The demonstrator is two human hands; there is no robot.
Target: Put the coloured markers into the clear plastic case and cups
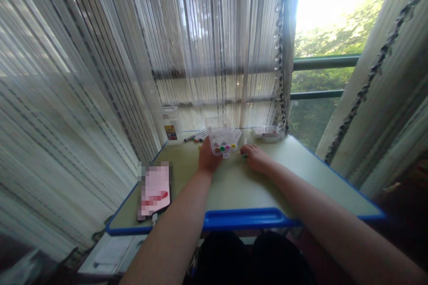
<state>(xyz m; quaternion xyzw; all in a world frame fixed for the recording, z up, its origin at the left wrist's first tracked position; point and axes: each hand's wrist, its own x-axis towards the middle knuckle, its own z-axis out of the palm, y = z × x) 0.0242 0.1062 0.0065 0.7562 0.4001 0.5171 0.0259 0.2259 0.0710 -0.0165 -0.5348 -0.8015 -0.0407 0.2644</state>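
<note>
Fingers of left hand (209,156) grip clear plastic case (221,135) at its left side | right hand (257,157) pinches 1 green-ended marker (245,142) | case: far half of tabletop (234,187), loose markers (200,135) beside | case likely light, stiff, slippery; best held by side walls, marker by barrel

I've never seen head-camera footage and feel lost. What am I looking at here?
There is no machine: these are a person's bare hands. The single picture comes from a camera worn on the head, looking forward and down. The left hand holds a clear plastic box with colour-ended markers inside. The right hand seems to hold a white marker, with green showing by the fingers. On the desk are loose markers, a labelled clear case, a flatter case and a flat pixelated item.
</note>
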